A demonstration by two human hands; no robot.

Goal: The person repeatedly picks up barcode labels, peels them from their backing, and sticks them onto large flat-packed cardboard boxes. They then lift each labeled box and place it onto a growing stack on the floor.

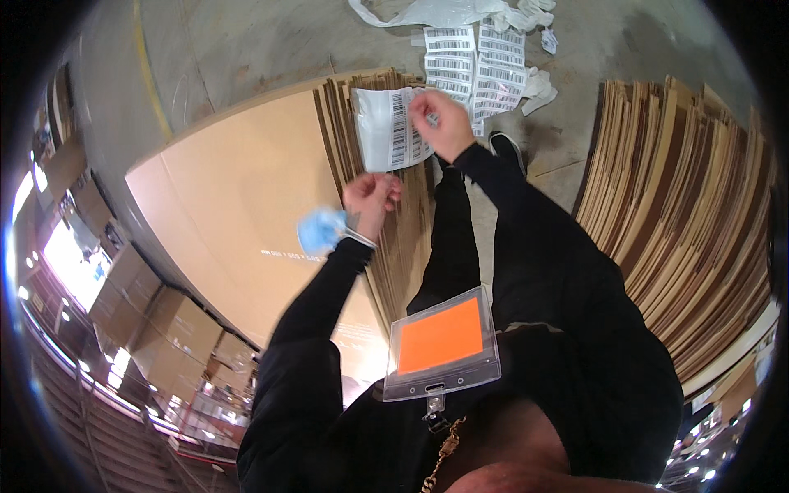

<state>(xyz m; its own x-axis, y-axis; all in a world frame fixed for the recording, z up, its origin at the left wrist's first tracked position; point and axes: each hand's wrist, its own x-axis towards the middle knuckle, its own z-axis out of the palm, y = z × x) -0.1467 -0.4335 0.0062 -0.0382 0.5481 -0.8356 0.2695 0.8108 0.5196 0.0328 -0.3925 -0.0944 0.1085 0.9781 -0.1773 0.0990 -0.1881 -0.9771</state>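
A white sheet of barcode labels lies across the top edges of a stack of flattened cardboard boxes. My right hand is over the sheet's right side, its fingers curled together; whatever is between them is hidden. Just below the sheet's lower left edge, my left hand has thumb and fingers drawn together. Whether it pinches something small I cannot make out. A blue face mask hangs by its loop from my left wrist.
More barcode sheets lie on the concrete floor beyond, beside a white plastic bag and crumpled white scraps. Another tall row of flattened cardboard stands at my right. A badge holder with an orange card hangs from my neck.
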